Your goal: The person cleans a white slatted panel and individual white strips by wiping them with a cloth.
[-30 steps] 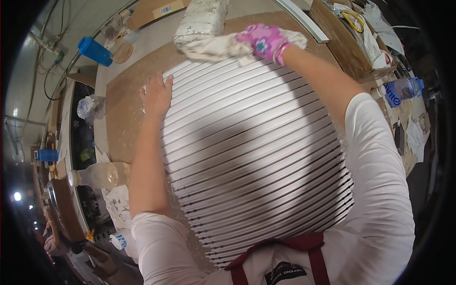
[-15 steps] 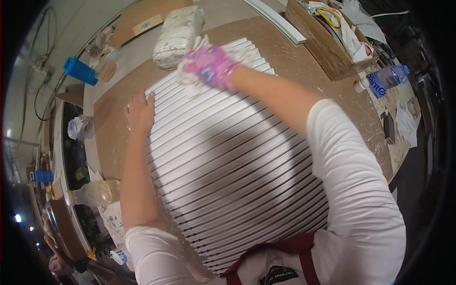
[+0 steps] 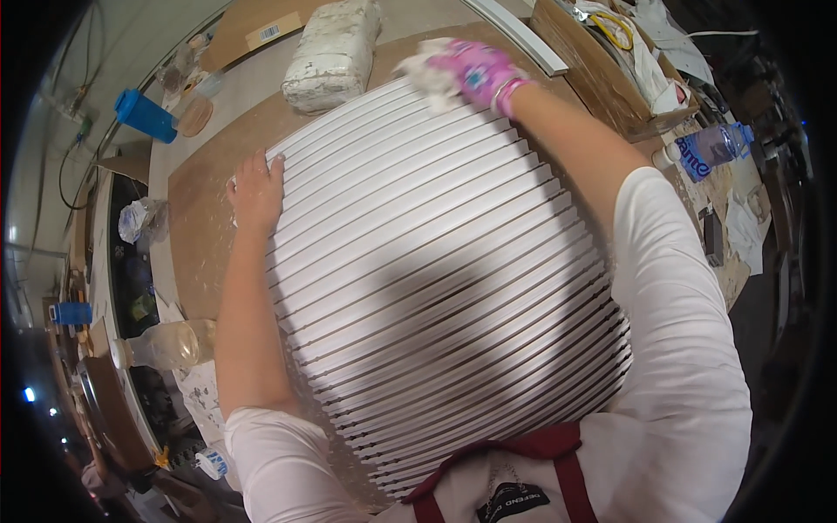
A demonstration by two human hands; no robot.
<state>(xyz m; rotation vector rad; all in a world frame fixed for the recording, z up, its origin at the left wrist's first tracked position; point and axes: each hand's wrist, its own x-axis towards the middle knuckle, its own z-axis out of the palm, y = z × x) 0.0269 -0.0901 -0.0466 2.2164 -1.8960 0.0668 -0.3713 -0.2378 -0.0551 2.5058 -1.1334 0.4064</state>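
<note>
A row of long white slats (image 3: pixel 410 235) lies side by side on a brown board, filling the middle of the view. At the far left ends of the slats rests my bare left hand (image 3: pixel 256 193), fingers stretched forward and thumb apart against the edge. My right hand (image 3: pixel 481 74) wears a pink patterned glove and is closed on a crumpled whitish rag (image 3: pixel 429 77). The rag presses on the farthest slats, towards their right ends. My head and arms cast a shadow over the slats.
Beyond the slats sits a white-smeared, wrapped block (image 3: pixel 331 57). A cardboard box (image 3: pixel 593 74) of odds and ends and a water bottle (image 3: pixel 711 150) are at the right. Leftward are a blue cup (image 3: pixel 146 115) and a clear bottle (image 3: pixel 170 344). The brown board (image 3: pixel 205 196) extends around the slats.
My right hand has swept the rag to the right along the far slats, away from beside the wrapped block. My left hand stays at the slats' left ends.
</note>
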